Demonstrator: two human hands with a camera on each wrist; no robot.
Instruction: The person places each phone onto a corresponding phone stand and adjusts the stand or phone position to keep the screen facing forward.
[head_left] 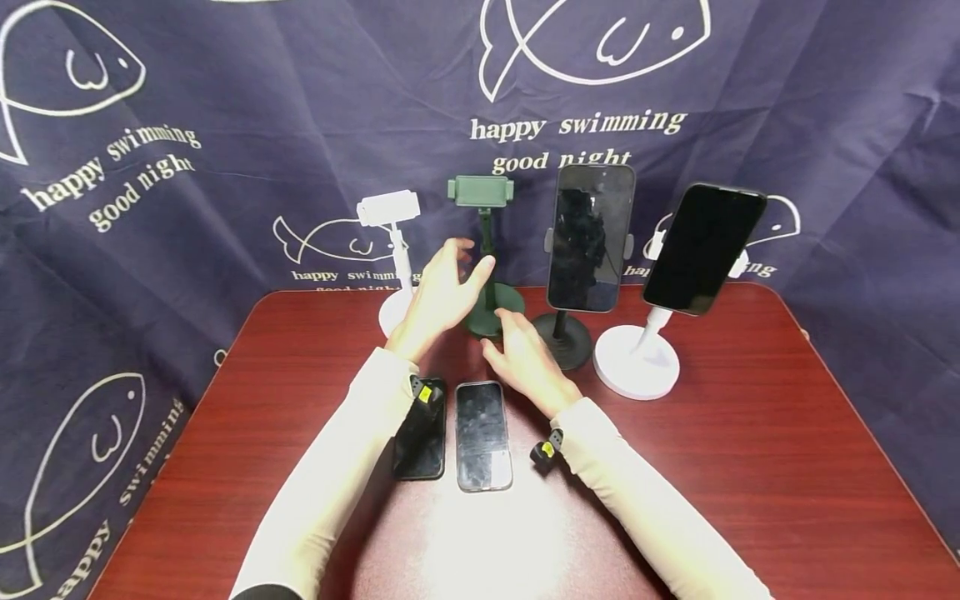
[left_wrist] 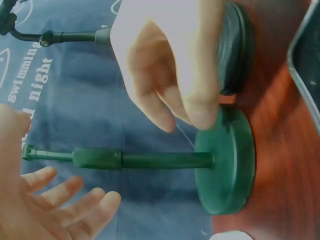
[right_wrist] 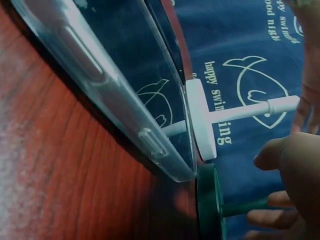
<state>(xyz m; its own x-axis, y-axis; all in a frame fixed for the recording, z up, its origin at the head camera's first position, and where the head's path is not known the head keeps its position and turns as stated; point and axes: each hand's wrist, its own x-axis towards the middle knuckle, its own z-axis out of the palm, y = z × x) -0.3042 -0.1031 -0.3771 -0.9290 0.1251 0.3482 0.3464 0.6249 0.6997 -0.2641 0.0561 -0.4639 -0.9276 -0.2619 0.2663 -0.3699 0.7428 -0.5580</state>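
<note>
Both hands are out around the green phone stand (head_left: 487, 229), which stands upright on the red-brown table (head_left: 750, 467), second from the left in a row of four; left hand (head_left: 447, 292) is beside its pole with the fingers loosely spread and the thumb out, not gripping anything; right hand (head_left: 527, 354) is down by the round green base, fingers relaxed and a bit bent, nothing held, though I honestly can't tell if a fingertip touches the rim; the green stand's clip has no phone in it, same for the white stand (head_left: 402, 258) just left of it; over on the right, a black stand (head_left: 566, 343) holds a phone (head_left: 591, 237) upright, and another white stand (head_left: 637, 362) holds a tilted one (head_left: 705, 250); two more phones lie flat up front, a black one (head_left: 420, 446) partly under the left wrist and one in a clear case (head_left: 483, 437) between the forearms; behind it all hangs a dark blue cloth (head_left: 360, 83) with white fish outlines and "happy swimming good night" lettering.
</note>
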